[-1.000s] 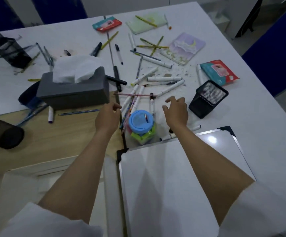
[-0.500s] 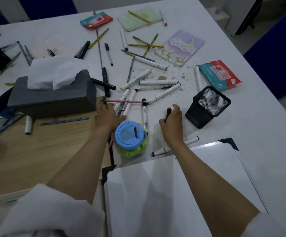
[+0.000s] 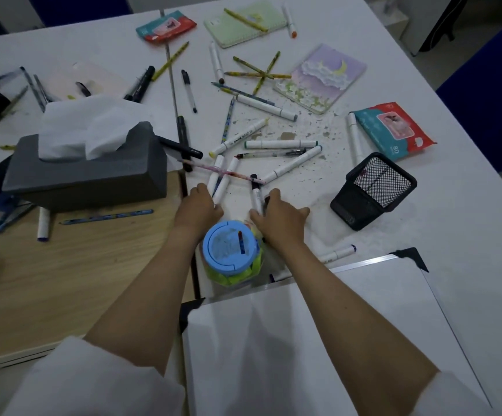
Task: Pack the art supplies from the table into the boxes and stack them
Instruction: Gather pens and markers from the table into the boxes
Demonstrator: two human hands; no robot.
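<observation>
1. The task is barely started: markers, pencils and pens lie loose all over the white tabletop (image 3: 424, 235), and no packed or stacked box shows anywhere.
2. The right hand (image 3: 279, 219) has its grip curled round a white marker (image 3: 255, 198) near the front-middle of the tabletop, with a dark-tipped item seemingly held alongside it.
3. The left hand (image 3: 197, 207) reaches onto two crossed white markers (image 3: 218, 183); its fingers are hidden behind the knuckles, so I cannot tell whether the grip has closed.
4. A blue-lidded jar (image 3: 228, 252) stands between the wrists at the front edge.
5. A black mesh pen holder (image 3: 373, 190) lies tipped on its side toward the right edge, apparently holding nothing.
6. Still to gather: the marker cluster (image 3: 279, 144) at the middle, yellow pencils (image 3: 258, 74) toward the far edge, two notebooks (image 3: 322, 78) and wet-wipe packs (image 3: 394, 132).
7. A grey tissue box (image 3: 87, 172) sits left of the hands.
</observation>
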